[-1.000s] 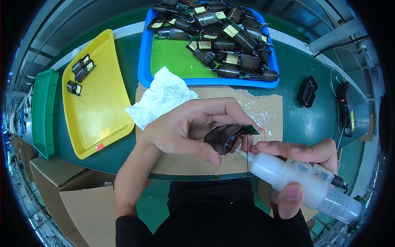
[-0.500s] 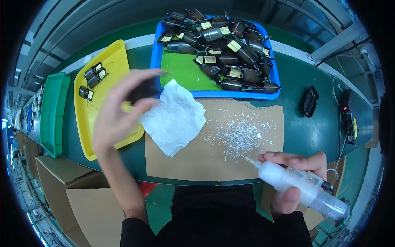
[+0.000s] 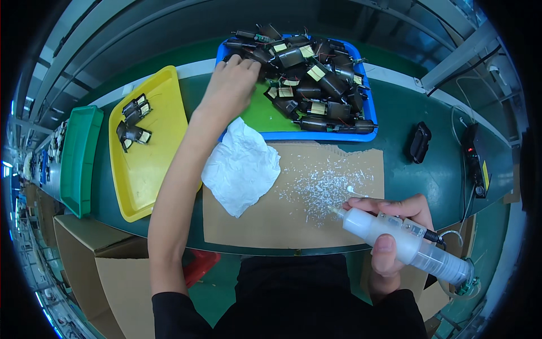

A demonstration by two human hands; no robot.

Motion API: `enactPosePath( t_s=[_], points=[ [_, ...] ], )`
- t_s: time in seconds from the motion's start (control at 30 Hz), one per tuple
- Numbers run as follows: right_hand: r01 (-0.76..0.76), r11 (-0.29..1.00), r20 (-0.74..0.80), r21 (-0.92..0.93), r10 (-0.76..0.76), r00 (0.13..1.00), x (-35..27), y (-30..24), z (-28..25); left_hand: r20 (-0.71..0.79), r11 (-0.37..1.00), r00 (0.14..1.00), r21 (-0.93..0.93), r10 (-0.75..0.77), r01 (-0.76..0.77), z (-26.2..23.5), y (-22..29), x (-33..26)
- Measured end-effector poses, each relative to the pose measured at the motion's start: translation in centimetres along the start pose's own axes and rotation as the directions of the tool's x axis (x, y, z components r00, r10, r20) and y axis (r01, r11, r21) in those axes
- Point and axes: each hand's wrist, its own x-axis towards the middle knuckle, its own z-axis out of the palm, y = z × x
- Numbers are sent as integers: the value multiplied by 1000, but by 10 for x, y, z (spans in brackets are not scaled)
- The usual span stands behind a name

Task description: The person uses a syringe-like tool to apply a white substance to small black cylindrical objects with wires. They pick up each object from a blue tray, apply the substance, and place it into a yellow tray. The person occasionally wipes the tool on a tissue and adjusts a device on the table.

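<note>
My left hand (image 3: 228, 85) reaches into the far left corner of the blue tray (image 3: 316, 137), its fingertips down among a heap of several black components with yellow labels (image 3: 316, 79). Whether it grips one is hidden. My right hand (image 3: 395, 209) is closed round a clear glue dispenser (image 3: 429, 260), which lies tilted with its nozzle pointing left over the brown cardboard sheet (image 3: 265, 226). White glue specks (image 3: 322, 186) are scattered on the cardboard just beyond the nozzle.
A crumpled white tissue (image 3: 243, 169) lies on the cardboard's left part. To the left, a yellow tray (image 3: 152, 175) holds a few black parts (image 3: 135, 134), with a green tray (image 3: 79, 164) beyond it. A black part (image 3: 420, 141) and a black box (image 3: 474, 161) sit at the right.
My left hand held a black part at the dispenser's nozzle, swung left over the yellow tray, and now reaches into the blue tray. My right hand has kept hold of the dispenser.
</note>
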Motion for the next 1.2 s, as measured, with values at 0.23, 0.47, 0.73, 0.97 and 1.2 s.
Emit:
enactPosePath(
  t_s=[0.23, 0.47, 0.73, 0.97, 1.2],
  points=[
    [-11, 1000, -70, -23, 9, 998, -1, 2, -4, -21, 988, 995, -122, -101, 98, -17, 16, -16],
    [-8, 1000, -86, -11, 7, 996, 4, 2, -5, 134, -64, 781, -991, -610, 120, -67, 38, -39],
    [49, 999, -104, 1, -49, 993, 6, -4, -3, 274, -589, 958, -789, -86, 173, -47, 78, -43],
    [0, 977, -288, -212, -63, 955, 17, -13, 20, 211, -774, 962, -575, 173, 265, -35, 115, -52],
    [-7, 990, -169, -143, -18, 985, 16, -10, 28, 212, -614, 935, -708, 286, 348, -42, 112, -65]
  ],
)
